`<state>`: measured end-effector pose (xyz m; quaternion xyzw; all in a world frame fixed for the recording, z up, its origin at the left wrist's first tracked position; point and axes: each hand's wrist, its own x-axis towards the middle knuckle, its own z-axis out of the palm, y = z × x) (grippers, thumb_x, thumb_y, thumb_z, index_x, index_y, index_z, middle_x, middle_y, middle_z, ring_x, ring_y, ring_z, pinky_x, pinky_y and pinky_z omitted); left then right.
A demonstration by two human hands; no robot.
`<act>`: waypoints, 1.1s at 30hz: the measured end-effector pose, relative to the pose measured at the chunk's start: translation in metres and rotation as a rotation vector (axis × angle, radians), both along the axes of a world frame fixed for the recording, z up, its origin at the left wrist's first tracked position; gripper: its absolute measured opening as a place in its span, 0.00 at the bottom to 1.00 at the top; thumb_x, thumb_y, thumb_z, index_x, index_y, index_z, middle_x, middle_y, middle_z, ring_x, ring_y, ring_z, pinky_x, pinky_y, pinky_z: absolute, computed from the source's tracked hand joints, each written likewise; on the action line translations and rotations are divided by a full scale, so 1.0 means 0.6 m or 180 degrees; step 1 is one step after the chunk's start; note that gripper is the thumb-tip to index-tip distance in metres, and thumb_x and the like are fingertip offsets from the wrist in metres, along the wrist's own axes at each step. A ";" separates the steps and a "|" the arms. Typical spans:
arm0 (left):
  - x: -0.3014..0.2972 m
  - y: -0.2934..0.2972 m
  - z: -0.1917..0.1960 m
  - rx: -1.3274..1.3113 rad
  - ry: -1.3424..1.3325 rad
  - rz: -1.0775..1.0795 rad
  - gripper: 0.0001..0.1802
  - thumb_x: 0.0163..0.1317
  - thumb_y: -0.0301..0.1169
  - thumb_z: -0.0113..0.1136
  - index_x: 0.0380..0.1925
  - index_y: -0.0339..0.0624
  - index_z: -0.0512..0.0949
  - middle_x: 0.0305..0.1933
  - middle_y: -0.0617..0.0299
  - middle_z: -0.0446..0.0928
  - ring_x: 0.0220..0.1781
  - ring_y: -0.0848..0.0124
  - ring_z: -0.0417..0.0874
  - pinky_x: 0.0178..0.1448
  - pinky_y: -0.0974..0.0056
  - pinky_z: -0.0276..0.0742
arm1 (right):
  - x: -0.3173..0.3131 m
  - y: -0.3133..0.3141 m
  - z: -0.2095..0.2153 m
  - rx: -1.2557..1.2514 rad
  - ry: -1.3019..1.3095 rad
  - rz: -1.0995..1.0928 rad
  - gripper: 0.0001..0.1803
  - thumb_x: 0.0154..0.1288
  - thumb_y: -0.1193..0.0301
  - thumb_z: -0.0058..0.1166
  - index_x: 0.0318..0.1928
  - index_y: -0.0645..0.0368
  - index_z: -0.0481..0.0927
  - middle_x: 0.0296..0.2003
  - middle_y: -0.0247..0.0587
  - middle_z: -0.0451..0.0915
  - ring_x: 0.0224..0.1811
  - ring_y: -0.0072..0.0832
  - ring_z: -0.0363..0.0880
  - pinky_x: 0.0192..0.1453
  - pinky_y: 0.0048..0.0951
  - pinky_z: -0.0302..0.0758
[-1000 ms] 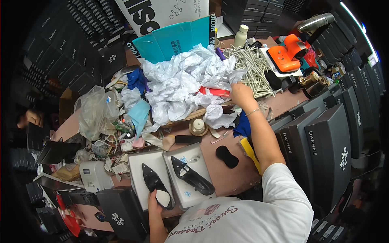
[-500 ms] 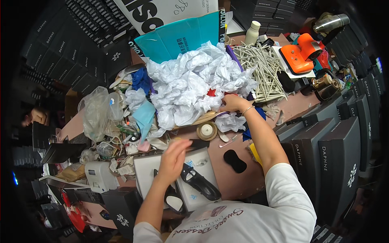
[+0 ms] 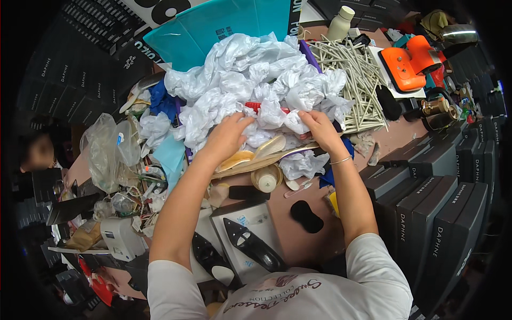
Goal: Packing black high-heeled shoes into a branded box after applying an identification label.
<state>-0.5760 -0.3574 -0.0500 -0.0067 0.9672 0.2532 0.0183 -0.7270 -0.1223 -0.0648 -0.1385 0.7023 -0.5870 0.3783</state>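
Note:
Both my hands are at a heap of crumpled white tissue paper (image 3: 256, 72) in a purple-edged bin. My left hand (image 3: 230, 134) rests at the heap's near side, its fingers apart and nothing visible in them. On the right, my right hand (image 3: 320, 130) has thumb and fingers closed about a wad of tissue paper (image 3: 295, 122). A bit of red (image 3: 254, 106) shows among the paper between the hands. Tan insole-like pieces (image 3: 234, 160) lie along the bin's front edge. Nearer me, one black pointed shoe (image 3: 253, 245) and another black shoe (image 3: 210, 258) lie in an open shoebox (image 3: 274, 224).
White paper sticks (image 3: 354, 80) fill a tray at the right, beside an orange device (image 3: 405, 66) and a cream bottle (image 3: 340, 24). Dark shoeboxes (image 3: 421, 208) stack at the right. A tape roll (image 3: 266, 180) and black oval pad (image 3: 306, 216) lie nearer. Clear plastic bags (image 3: 104, 152) sit left.
My left hand has moved from above the shoes up to the paper heap. My right hand has shifted slightly and now closes on tissue paper. The view has moved closer to the bin.

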 end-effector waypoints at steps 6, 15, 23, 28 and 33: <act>-0.011 -0.025 -0.015 0.0473 0.0142 0.0375 0.23 0.52 0.21 0.55 0.51 0.43 0.73 0.48 0.49 0.75 0.52 0.50 0.75 0.57 0.55 0.70 | 0.015 -0.009 0.000 0.0489 0.1356 0.0635 0.16 0.57 0.65 0.51 0.34 0.68 0.79 0.19 0.42 0.74 0.25 0.24 0.74 0.32 0.30 0.70; 0.009 0.007 0.053 0.0261 -0.0253 0.0373 0.28 0.54 0.27 0.56 0.58 0.49 0.70 0.63 0.43 0.63 0.62 0.48 0.67 0.63 0.53 0.66 | 0.030 -0.012 0.018 0.0795 0.2154 0.1134 0.15 0.57 0.66 0.54 0.38 0.66 0.78 0.27 0.48 0.78 0.27 0.38 0.77 0.34 0.35 0.72; 0.065 -0.010 0.035 -0.0278 -0.0206 0.0096 0.34 0.50 0.21 0.55 0.62 0.52 0.68 0.67 0.41 0.57 0.66 0.47 0.65 0.63 0.54 0.68 | 0.101 -0.022 0.061 -0.0405 0.3214 0.0736 0.06 0.54 0.78 0.56 0.34 0.62 0.79 0.30 0.45 0.79 0.31 0.39 0.79 0.36 0.33 0.75; 0.036 -0.048 0.037 0.0809 -0.0164 0.0363 0.32 0.48 0.16 0.48 0.57 0.48 0.73 0.65 0.38 0.62 0.66 0.46 0.64 0.67 0.56 0.64 | 0.131 -0.109 0.073 -0.0668 0.2720 0.1947 0.08 0.57 0.75 0.54 0.38 0.61 0.80 0.39 0.46 0.80 0.40 0.41 0.80 0.41 0.40 0.76; 0.037 -0.068 0.024 0.1086 0.0087 0.0314 0.26 0.48 0.16 0.47 0.49 0.45 0.78 0.62 0.36 0.65 0.63 0.44 0.68 0.67 0.57 0.64 | 0.111 -0.128 0.039 0.1209 0.3262 0.2889 0.14 0.55 0.68 0.57 0.44 0.55 0.81 0.43 0.42 0.80 0.42 0.39 0.80 0.43 0.38 0.77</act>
